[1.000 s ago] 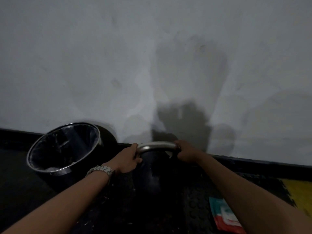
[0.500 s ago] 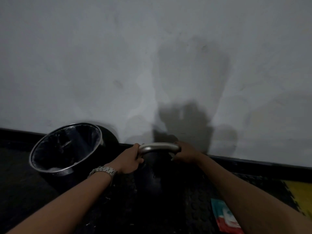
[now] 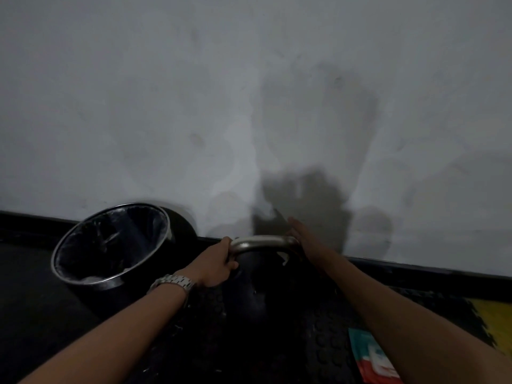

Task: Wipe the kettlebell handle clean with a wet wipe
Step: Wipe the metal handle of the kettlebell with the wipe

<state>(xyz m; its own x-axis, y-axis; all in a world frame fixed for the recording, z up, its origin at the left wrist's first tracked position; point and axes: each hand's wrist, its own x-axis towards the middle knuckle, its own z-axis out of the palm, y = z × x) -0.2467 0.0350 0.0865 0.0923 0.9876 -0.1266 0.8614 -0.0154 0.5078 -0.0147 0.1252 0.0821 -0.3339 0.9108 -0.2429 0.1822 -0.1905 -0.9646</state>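
Risk: left hand (image 3: 213, 266) grips the handle (image 3: 263, 242) at nine o'clock; right hand (image 3: 302, 236), fingers straight, could drop the wipe (image 3: 283, 256).

The packet (image 3: 371, 358) at five o'clock is cut by the bottom edge and partly covered by the right forearm; its print is too blurred to read. The kettlebell (image 3: 257, 289) body merges into the dark floor, its outline unclear. A pale scrap (image 3: 283, 257) under the handle's right end is too small to identify. The left hand (image 3: 214, 266) hides the handle's left end.
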